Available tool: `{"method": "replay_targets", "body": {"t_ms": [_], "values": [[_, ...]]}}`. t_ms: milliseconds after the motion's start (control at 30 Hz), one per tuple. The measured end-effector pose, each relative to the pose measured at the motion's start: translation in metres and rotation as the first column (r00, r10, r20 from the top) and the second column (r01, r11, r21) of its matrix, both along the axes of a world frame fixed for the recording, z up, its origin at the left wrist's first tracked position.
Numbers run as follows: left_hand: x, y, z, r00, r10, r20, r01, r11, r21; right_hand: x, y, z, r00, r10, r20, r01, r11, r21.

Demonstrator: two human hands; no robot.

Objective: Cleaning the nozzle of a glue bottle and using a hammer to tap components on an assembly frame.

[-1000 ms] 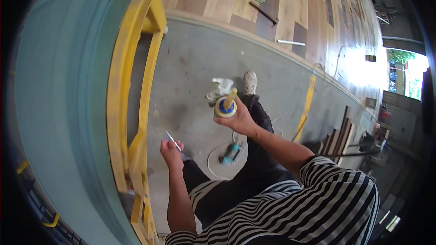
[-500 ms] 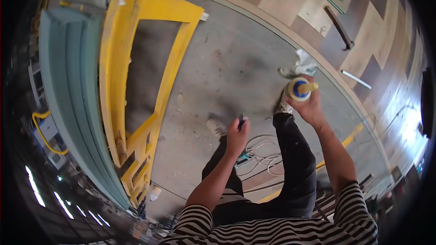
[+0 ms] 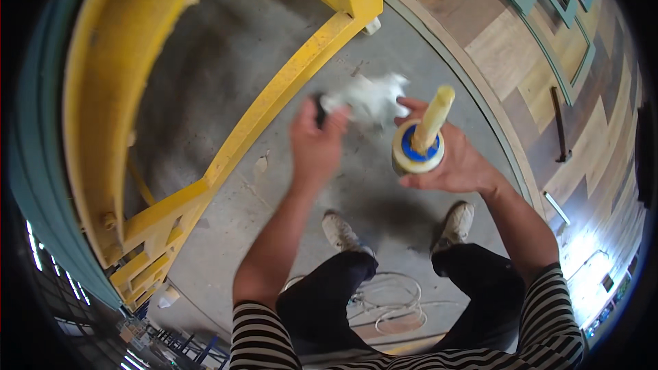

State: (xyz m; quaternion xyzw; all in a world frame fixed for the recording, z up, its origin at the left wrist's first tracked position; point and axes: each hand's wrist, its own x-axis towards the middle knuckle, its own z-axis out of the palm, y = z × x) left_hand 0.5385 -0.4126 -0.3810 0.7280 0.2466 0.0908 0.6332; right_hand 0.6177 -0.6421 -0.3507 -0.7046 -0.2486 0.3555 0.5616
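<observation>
In my right hand (image 3: pixel 460 159) is a glue bottle (image 3: pixel 404 156) of pale cream plastic, with a blue collar and a long yellowish nozzle (image 3: pixel 436 118) tilted up toward me. A crumpled white sheet, plastic or cloth (image 3: pixel 373 99), spans the gap between both hands and is smeared by motion. The fingertips of my right hand reach its right end. My left hand (image 3: pixel 317 144) is closed around a small dark object (image 3: pixel 319 111) whose kind I cannot make out; its fingers meet the sheet's left end.
A large yellow metal frame (image 3: pixel 288 62) stands on the left, beside green panels (image 3: pixel 34 164). To the right, a wood-patterned surface (image 3: pixel 493 41) carries green frames (image 3: pixel 569 82) and a dark bar (image 3: pixel 560 123). Looped hose or cable (image 3: pixel 394 301) lies on the grey floor between my legs.
Both hands have come up and closer together. The white sheet has moved left between them, while the bottle stays in my right hand. The yellow frame now appears larger and nearer.
</observation>
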Motion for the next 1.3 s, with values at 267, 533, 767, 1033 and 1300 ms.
{"method": "replay_targets", "body": {"t_ms": [267, 533, 767, 1033, 1300], "values": [[0.138, 0.102, -0.055, 0.987, 0.007, -0.159, 0.019, 0.986, 0.165, 0.034, -0.009, -0.071, 0.968, -0.230, -0.105, 0.238, 0.968, 0.076], [0.150, 0.135, -0.105, 0.978, 0.174, 0.114, -0.208, 0.783, 0.586, 0.030, -0.018, -0.040, 0.906, -0.423, -0.001, 0.415, 0.889, 0.194], [0.128, 0.065, -0.070, 0.892, 0.108, 0.438, -0.392, 0.668, 0.633, 0.010, -0.066, -0.014, 0.922, -0.368, 0.120, 0.371, 0.929, -0.002], [0.049, -0.078, 0.019, 0.752, -0.581, 0.310, 0.219, 0.665, 0.714, 0.011, -0.075, -0.013, 0.905, -0.417, 0.087, 0.416, 0.909, 0.026], [0.051, -0.102, 0.046, 0.651, -0.723, 0.230, -0.074, 0.241, 0.968, 0.011, -0.075, -0.004, 0.897, -0.389, 0.209, 0.407, 0.912, -0.050]]}}
